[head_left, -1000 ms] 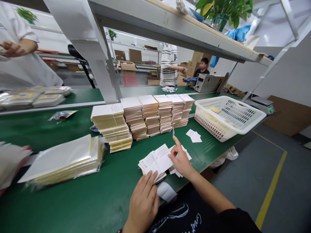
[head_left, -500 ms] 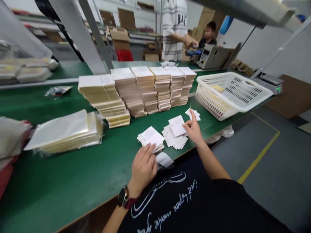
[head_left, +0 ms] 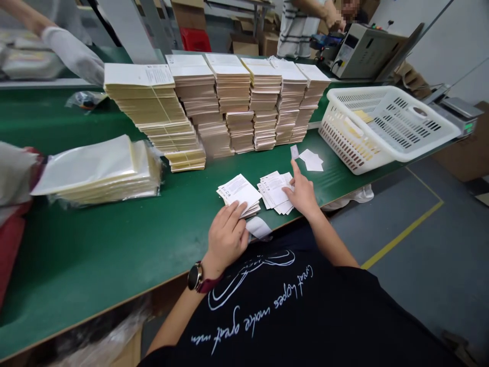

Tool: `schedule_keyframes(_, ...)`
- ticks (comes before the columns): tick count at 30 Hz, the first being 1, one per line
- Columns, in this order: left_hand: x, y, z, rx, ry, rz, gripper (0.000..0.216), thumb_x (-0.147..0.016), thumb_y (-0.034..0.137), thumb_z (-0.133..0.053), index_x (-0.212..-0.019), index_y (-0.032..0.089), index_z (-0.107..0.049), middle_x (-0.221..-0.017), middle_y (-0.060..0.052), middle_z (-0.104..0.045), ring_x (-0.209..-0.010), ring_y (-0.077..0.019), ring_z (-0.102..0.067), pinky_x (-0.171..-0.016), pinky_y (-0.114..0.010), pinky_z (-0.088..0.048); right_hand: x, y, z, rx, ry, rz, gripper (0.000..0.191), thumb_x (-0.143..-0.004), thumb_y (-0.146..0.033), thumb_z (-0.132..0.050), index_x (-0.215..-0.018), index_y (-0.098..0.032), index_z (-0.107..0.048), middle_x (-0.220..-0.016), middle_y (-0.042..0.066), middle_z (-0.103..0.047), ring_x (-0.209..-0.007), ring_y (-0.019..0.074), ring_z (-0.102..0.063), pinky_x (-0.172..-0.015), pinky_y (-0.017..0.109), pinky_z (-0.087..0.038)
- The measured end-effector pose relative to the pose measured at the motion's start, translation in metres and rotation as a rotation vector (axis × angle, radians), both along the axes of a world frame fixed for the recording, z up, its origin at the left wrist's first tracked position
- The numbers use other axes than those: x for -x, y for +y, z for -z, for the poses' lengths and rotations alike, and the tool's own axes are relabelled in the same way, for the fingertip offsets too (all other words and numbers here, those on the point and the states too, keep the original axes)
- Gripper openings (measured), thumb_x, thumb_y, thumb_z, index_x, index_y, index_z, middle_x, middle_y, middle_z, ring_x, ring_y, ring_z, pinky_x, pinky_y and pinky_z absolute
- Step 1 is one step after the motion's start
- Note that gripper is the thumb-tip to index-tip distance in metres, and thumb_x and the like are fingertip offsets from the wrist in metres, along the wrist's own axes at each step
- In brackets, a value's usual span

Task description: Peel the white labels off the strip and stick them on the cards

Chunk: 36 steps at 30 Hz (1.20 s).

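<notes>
My left hand (head_left: 228, 232) lies with its fingers stretched over the front edge of a stack of printed white cards (head_left: 240, 191). A curled strip of white paper (head_left: 259, 228) pokes out beside it at the table edge. My right hand (head_left: 301, 191) is over a second, fanned pile of cards (head_left: 272, 189), its thumb at the pile and its index finger stretched forward. At that fingertip is a small pale slip (head_left: 294, 152), seemingly stuck to it. Just beyond lie a few loose white papers (head_left: 312, 160) on the green table (head_left: 183, 224).
Tall stacks of bundled cards (head_left: 141, 97) line the back. A white plastic basket (head_left: 389, 137) stands right, near a scale (head_left: 456, 114). Plastic-wrapped sheets (head_left: 95, 176) lie left. A co-worker's gloved hand (head_left: 74, 56) reaches in at upper left; another person (head_left: 298, 25) stands behind.
The card at my right hand has come down onto the fanned pile. The slip at my index fingertip now faces the camera. A co-worker's gloved hand has appeared at upper left. The view has tilted down.
</notes>
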<state>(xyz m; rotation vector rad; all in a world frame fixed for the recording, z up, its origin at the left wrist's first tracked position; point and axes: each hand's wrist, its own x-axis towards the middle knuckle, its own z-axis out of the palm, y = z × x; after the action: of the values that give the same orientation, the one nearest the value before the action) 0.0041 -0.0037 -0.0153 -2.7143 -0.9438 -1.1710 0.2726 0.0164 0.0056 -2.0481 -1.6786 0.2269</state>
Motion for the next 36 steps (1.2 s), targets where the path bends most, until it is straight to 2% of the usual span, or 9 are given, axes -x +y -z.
schedule_keyframes(2, 0.000, 0.000, 0.000, 0.004, 0.003, 0.001, 0.008, -0.080, 0.009, -0.056, -0.080, 0.015, -0.061, -0.128, -0.011, -0.063, -0.125, -0.0290, -0.055, -0.101, -0.048, -0.051, 0.002, -0.001, 0.001, 0.011, -0.074, 0.031, 0.092, -0.084, -0.042, -0.060, -0.155, -0.021, -0.006, -0.118, 0.016, -0.064, -0.111, 0.0339, -0.056, -0.095, 0.056, -0.039)
schedule_keyframes(5, 0.001, 0.000, 0.000, 0.013, 0.000, 0.004, 0.009, -0.081, 0.010, -0.055, -0.080, 0.016, -0.061, -0.129, -0.011, -0.063, -0.127, -0.0287, -0.054, -0.102, -0.048, -0.050, 0.012, -0.009, 0.007, 0.049, -0.128, 0.007, 0.106, -0.081, -0.059, -0.060, -0.155, -0.020, 0.005, -0.151, 0.024, -0.038, -0.137, 0.0411, -0.036, -0.103, 0.065, -0.031)
schedule_keyframes(7, 0.000, -0.001, -0.001, 0.016, -0.003, 0.003, 0.009, -0.081, 0.010, -0.055, -0.080, 0.017, -0.061, -0.129, -0.011, -0.063, -0.127, -0.0284, -0.054, -0.102, -0.048, -0.049, 0.024, -0.018, 0.013, 0.079, -0.181, -0.062, 0.114, -0.076, -0.067, -0.061, -0.155, -0.020, 0.007, -0.160, 0.023, -0.018, -0.146, 0.0440, -0.019, -0.107, 0.069, -0.026)
schedule_keyframes(10, 0.000, -0.001, -0.002, 0.001, -0.006, 0.009, 0.009, -0.080, 0.009, -0.056, -0.080, 0.016, -0.061, -0.127, -0.012, -0.064, -0.126, -0.0293, -0.055, -0.102, -0.048, -0.049, 0.040, -0.031, 0.021, 0.093, -0.240, -0.121, 0.115, -0.073, -0.071, -0.061, -0.155, -0.020, 0.002, -0.163, 0.020, -0.008, -0.148, 0.0463, -0.007, -0.108, 0.072, -0.020)
schedule_keyframes(16, 0.001, -0.001, -0.002, -0.006, -0.008, 0.013, 0.008, -0.079, 0.009, -0.056, -0.080, 0.016, -0.060, -0.128, -0.012, -0.063, -0.125, -0.0303, -0.055, -0.102, -0.050, -0.049, 0.036, -0.019, 0.026, 0.131, -0.223, -0.056, 0.096, -0.084, -0.063, -0.052, -0.156, -0.021, -0.002, -0.162, 0.019, -0.016, -0.146, 0.0467, -0.017, -0.107, 0.073, -0.019)
schedule_keyframes(26, 0.001, -0.002, -0.004, -0.005, -0.006, 0.002, 0.010, -0.079, 0.008, -0.054, -0.077, 0.016, -0.059, -0.126, -0.011, -0.064, -0.125, -0.0292, -0.055, -0.101, -0.048, -0.049, 0.003, 0.027, 0.025, 0.140, -0.232, -0.003, 0.090, -0.088, -0.058, -0.049, -0.156, -0.019, -0.004, -0.159, 0.019, -0.025, -0.144, 0.0461, -0.022, -0.110, 0.064, -0.025)
schedule_keyframes(32, 0.003, -0.002, -0.006, -0.045, -0.028, 0.011, 0.012, -0.081, 0.006, -0.052, -0.078, 0.014, -0.060, -0.124, -0.013, -0.065, -0.122, -0.0303, -0.056, -0.100, -0.048, -0.048, -0.025, 0.054, 0.032, 0.079, -0.257, 0.046, 0.087, -0.089, -0.054, -0.049, -0.156, -0.017, -0.007, -0.154, 0.022, -0.034, -0.141, 0.0429, -0.029, -0.109, 0.061, -0.028)
schedule_keyframes(36, 0.003, -0.001, -0.005, -0.040, -0.062, 0.002, 0.015, -0.084, 0.005, -0.050, -0.078, 0.014, -0.060, -0.125, -0.012, -0.065, -0.122, -0.0301, -0.056, -0.102, -0.046, -0.046, -0.038, 0.065, 0.037, -0.006, -0.234, 0.033, 0.087, -0.086, -0.057, -0.053, -0.155, -0.022, -0.013, -0.153, 0.020, -0.036, -0.139, 0.0405, -0.034, -0.109, 0.062, -0.029)
